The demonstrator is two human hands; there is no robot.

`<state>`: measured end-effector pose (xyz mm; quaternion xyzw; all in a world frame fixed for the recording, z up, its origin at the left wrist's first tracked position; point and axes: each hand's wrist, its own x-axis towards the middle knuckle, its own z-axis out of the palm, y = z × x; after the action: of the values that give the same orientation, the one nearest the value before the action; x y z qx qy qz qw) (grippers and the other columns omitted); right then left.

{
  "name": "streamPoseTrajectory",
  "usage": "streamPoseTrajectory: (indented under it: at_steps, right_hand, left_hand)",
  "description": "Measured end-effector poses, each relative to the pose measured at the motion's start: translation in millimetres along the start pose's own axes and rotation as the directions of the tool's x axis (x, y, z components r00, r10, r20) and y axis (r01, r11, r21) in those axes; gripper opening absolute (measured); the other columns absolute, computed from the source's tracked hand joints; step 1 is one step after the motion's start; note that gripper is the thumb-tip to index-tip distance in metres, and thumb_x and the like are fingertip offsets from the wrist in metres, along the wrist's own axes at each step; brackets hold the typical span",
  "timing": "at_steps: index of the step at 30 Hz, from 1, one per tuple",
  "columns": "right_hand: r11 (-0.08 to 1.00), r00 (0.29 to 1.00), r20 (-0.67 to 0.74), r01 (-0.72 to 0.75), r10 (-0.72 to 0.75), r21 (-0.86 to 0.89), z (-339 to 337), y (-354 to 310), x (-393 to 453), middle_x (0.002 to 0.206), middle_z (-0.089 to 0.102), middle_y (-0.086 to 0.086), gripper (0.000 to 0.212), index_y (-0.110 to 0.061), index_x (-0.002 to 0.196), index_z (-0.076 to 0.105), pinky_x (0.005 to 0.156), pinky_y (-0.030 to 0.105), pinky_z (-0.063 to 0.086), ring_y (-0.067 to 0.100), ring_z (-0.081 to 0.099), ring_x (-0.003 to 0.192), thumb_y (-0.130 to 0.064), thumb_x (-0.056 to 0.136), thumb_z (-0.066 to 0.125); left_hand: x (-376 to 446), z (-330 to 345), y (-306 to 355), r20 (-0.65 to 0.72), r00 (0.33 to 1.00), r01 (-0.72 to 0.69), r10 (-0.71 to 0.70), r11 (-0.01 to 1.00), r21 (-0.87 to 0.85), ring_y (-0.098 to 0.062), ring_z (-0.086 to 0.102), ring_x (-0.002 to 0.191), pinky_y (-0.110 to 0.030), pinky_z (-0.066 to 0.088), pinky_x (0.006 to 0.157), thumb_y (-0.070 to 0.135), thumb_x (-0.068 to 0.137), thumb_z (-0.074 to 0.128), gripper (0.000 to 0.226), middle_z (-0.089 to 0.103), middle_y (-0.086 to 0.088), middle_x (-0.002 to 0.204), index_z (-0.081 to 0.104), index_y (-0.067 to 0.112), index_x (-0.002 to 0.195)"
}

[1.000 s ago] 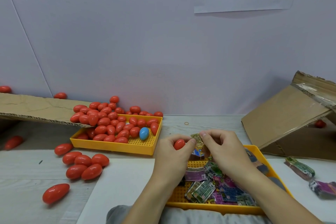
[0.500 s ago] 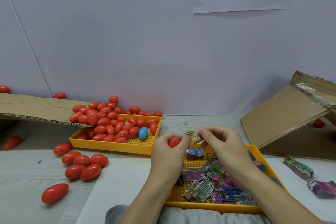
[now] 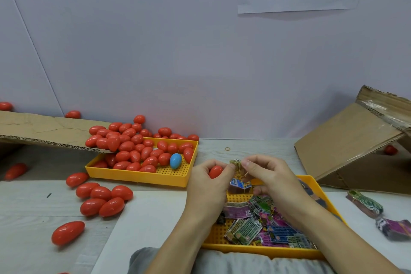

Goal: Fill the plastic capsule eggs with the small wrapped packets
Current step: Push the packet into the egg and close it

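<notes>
At the lower centre of the frame, a small red plastic capsule egg (image 3: 215, 171) is gripped in the curled fingers of the left hand (image 3: 208, 187), only part of its shell showing between thumb and forefinger. Just to its right, a small crumpled gold-green wrapped packet (image 3: 236, 164) is pinched between the thumb and forefinger of the right hand (image 3: 272, 181), with the left thumb tip touching the packet as well. Both hands are held above the far end of a yellow perforated plastic tray (image 3: 263, 249), in which a heap of green, purple and blue wrapped packets (image 3: 260, 227) is seen. At centre left, a second yellow perforated tray (image 3: 142, 177) is piled with red plastic eggs (image 3: 133, 146), and a single blue plastic egg (image 3: 175, 160) lies near its right end. More red eggs (image 3: 101, 200) are scattered on the pale table (image 3: 26, 204) at lower left. A flat brown cardboard sheet (image 3: 44, 130) overhangs that tray at the left, and a tilted brown cardboard box (image 3: 349, 142) stands at the right edge. Two further wrapped packets (image 3: 378, 216) lie on the table at lower right.
</notes>
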<state>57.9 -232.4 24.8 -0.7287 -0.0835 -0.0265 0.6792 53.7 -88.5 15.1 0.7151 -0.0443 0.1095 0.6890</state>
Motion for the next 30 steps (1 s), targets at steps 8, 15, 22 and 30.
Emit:
streamPoseTrajectory:
  at_steps: [8,15,22,30]
  right_hand:
    - [0.942,0.990,0.089,-0.131,0.108,0.309,-7,-11,1,0.075,0.065,0.006,0.015,-0.014,0.070,0.073,0.051,0.023,0.045,0.011,0.062,0.068,-0.026,0.076,0.066]
    - [0.927,0.981,0.084,-0.190,0.172,0.323,-11,-9,3,0.081,0.065,0.008,0.015,-0.015,0.071,0.074,0.057,0.026,0.046,0.015,0.058,0.070,-0.028,0.072,0.068]
    - [0.881,0.954,0.161,-0.295,0.253,0.369,-12,-10,4,0.086,0.056,0.009,0.017,-0.011,0.083,0.064,0.049,0.022,0.044,0.015,0.051,0.071,-0.026,0.073,0.068]
    - [0.932,0.980,0.070,-0.200,0.187,0.302,-8,-8,4,0.068,0.060,-0.001,0.015,-0.011,0.071,0.077,0.039,0.017,0.029,0.007,0.045,0.056,-0.025,0.077,0.072]
  left_hand:
    - [-3,1,2,0.098,0.995,-0.005,0.002,0.999,0.032,-0.001,0.054,0.049,-0.016,0.044,0.052,0.022,0.088,0.074,0.020,0.057,0.016,0.053,0.070,0.021,0.069]
    - [-5,1,3,0.095,0.995,-0.008,0.005,1.000,0.021,-0.002,0.056,0.049,-0.014,0.044,0.050,0.023,0.088,0.074,0.021,0.058,0.015,0.052,0.070,0.023,0.068]
    - [-2,0,3,0.021,1.000,-0.004,0.003,1.000,0.007,-0.004,0.050,0.048,-0.018,0.043,0.049,0.020,0.089,0.073,0.021,0.054,0.011,0.050,0.070,0.018,0.068]
    - [-1,1,0,0.002,1.000,0.006,-0.007,0.999,0.044,-0.002,0.052,0.049,-0.015,0.042,0.050,0.017,0.089,0.073,0.015,0.057,0.013,0.051,0.073,0.013,0.075]
